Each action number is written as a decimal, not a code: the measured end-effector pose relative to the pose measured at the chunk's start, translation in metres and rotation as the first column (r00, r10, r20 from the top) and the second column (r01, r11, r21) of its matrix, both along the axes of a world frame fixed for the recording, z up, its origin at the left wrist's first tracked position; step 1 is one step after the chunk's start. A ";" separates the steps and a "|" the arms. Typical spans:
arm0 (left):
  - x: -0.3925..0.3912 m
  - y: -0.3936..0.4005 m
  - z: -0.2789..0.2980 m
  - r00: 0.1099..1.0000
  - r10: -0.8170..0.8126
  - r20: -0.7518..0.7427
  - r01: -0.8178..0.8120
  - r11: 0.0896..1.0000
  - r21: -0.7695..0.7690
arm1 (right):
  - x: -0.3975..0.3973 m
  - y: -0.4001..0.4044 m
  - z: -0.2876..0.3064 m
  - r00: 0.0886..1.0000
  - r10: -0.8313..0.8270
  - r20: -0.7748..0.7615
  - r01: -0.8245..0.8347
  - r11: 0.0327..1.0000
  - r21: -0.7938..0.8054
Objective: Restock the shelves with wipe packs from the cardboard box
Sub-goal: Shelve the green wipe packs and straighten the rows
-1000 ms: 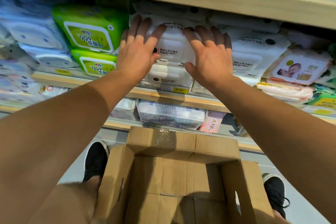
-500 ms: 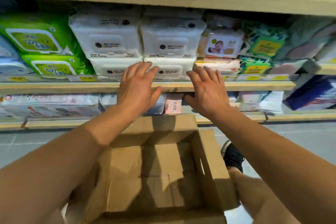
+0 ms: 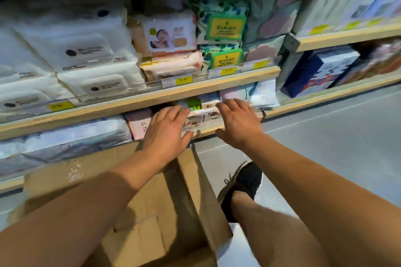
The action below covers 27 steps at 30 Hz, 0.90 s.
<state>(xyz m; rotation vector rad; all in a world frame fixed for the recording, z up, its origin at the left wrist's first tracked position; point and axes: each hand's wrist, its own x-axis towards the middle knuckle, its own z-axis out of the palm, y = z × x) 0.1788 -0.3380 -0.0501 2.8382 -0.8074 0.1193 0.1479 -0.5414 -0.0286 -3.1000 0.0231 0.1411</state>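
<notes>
Both hands empty, fingers spread loose: left hand [image 3: 166, 130] and right hand [image 3: 238, 124] hover at the lower shelf [image 3: 86, 115] edge. White wipe packs [image 3: 86, 50] sit stacked above; cardboard box [image 3: 152, 212] below shows no packs. Risk: the leaning white stack slips forward if bumped.

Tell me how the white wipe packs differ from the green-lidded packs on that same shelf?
The white wipe packs are plain white with a white lid and a small black dot; the green-lidded packs have a leafy printed wrapper and a yellow label on a green lid. The white ones look larger and sit at the left of the shelf, the green-lidded ones further right. Both kinds are stacked two high, lids facing out, behind yellow price tags.
</notes>
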 end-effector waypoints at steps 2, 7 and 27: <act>0.011 -0.015 -0.012 1.000 -0.014 -0.021 0.015 1.000 0.011 | 0.010 -0.004 -0.015 1.000 -0.001 0.007 0.001 1.000 0.022; 0.037 -0.044 -0.040 0.998 -0.035 -0.057 0.036 0.999 0.023 | 0.037 -0.008 -0.046 1.000 0.011 0.015 -0.012 0.998 0.065; 0.107 -0.026 -0.135 0.998 -0.060 -0.034 0.066 0.972 0.223 | 0.080 0.002 -0.163 0.993 0.118 0.025 -0.116 0.990 -0.075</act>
